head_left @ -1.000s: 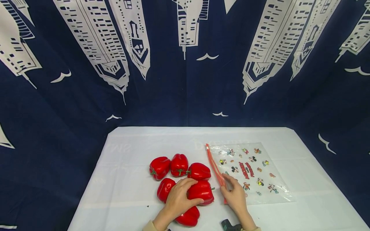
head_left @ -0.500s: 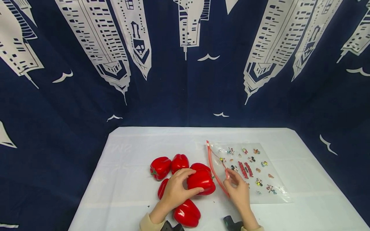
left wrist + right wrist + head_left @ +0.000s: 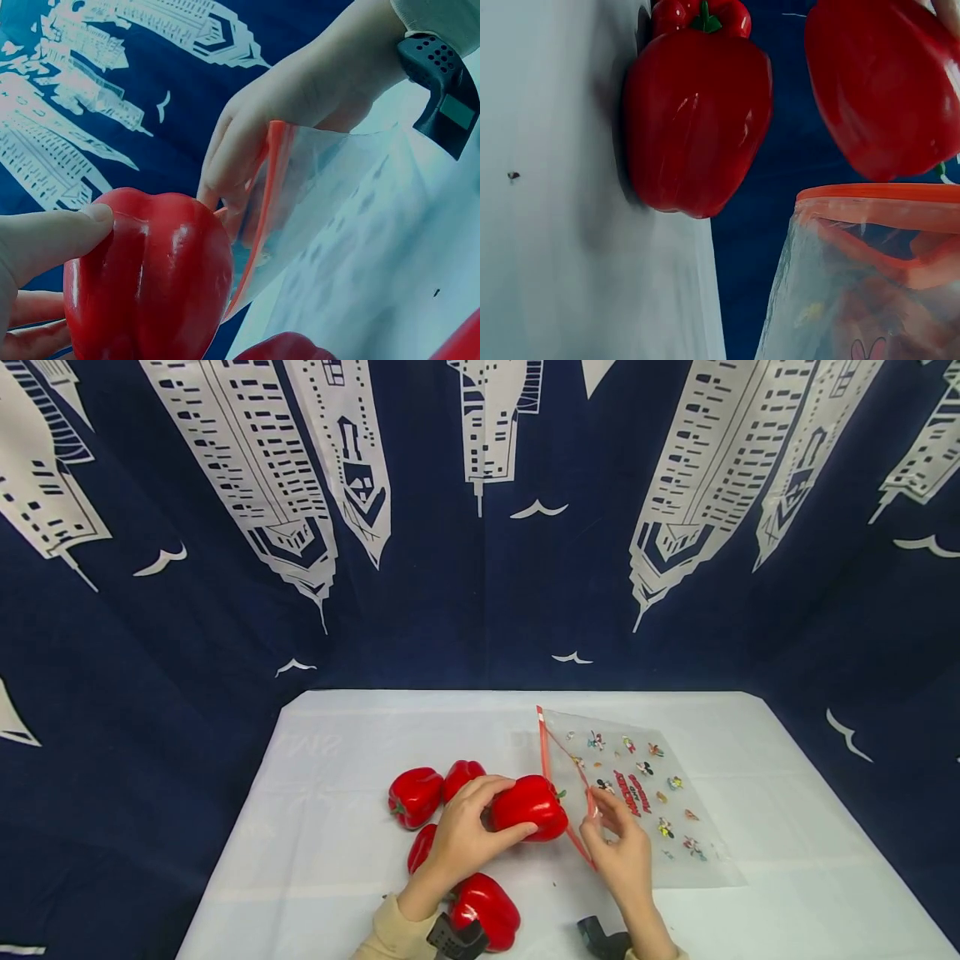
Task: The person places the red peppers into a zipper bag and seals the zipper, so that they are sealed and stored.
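Note:
My left hand (image 3: 468, 839) grips a red bell pepper (image 3: 534, 810) with thumb and fingers on either side, its green stem pointing right toward the bag. My right hand (image 3: 626, 852) pinches the orange zip edge of a clear zip bag (image 3: 693, 860) printed with small cartoon figures. That edge is pulled up, so the bag's mouth gapes on its left side. In the right wrist view the held pepper hangs just off the orange rim (image 3: 885, 192). The left wrist view has the pepper's side (image 3: 154, 277) beside the bag film (image 3: 330, 161).
More red peppers lie on the white table (image 3: 300, 860): one at the far left (image 3: 415, 796), one beside it (image 3: 462, 773), one partly behind the left hand (image 3: 420, 847), one near the front (image 3: 487, 910). A black wrist device (image 3: 600, 937) sits at the right wrist.
My left hand has lifted the pepper off the table and carried it up and right to the bag's mouth. My right hand has raised the zip edge, and the mouth has spread apart.

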`<state>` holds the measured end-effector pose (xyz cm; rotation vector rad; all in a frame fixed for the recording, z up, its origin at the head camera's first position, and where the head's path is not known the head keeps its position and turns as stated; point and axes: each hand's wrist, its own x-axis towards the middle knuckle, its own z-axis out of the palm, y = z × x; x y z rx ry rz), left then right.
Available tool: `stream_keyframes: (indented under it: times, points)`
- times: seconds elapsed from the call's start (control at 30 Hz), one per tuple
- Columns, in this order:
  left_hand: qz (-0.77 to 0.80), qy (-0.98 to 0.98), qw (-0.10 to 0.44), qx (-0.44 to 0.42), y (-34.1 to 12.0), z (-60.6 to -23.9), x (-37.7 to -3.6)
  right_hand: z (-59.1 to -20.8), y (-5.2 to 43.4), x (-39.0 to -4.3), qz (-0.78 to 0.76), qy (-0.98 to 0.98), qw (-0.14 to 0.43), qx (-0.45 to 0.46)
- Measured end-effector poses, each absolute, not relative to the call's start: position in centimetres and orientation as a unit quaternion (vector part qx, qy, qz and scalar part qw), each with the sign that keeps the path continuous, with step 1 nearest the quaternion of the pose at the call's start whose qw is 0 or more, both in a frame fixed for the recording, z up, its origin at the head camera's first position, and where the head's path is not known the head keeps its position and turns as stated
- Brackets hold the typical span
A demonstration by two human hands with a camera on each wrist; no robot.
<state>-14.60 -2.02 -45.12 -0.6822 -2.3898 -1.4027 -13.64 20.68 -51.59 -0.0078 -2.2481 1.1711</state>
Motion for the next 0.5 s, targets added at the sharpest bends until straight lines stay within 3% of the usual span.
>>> stream_keyframes:
  times: [0.5]
  points:
    - [-0.466, -0.84, 0.152, -0.233, -1.0, -45.2, -14.9, -48.0, 18.5, -12.0, 0.454, -0.843, 0.288, -0.022]
